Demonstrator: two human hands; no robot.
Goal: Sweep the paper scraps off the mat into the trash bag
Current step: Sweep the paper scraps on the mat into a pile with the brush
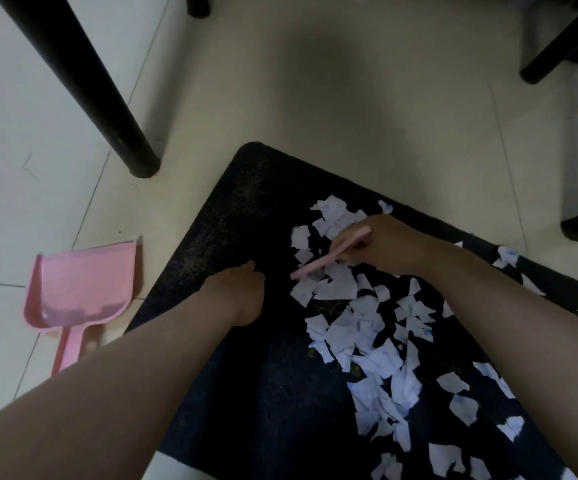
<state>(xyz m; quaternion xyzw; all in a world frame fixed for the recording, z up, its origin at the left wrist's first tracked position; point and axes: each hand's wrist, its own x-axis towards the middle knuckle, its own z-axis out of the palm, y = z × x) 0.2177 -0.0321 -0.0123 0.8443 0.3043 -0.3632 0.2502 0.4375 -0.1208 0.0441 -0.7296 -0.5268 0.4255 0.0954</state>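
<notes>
A slim pink hand brush is held in the right hand, with the fingers curled around its handle end; the individual fingertips are hidden under the hand. The brush is angled low across the dark mat, its far end lying at the near-left edge of the upper cluster of paper scraps, apparently so the pieces can be drawn together. The left hand is pressed on a bare part of the mat just left of the scraps, probably to keep the mat from sliding; its fingers appear bunched and bent under, though whether anything is pinched cannot be told. The white torn scraps are spread over the right half of the mat, from beside the brush down to the near edge. A pink dustpan is laid on the pale tiled floor to the left, mouth towards the mat, well apart from the scraps. A black furniture leg stands beyond it. No trash bag is seen. No writing or brand can be read.
</notes>
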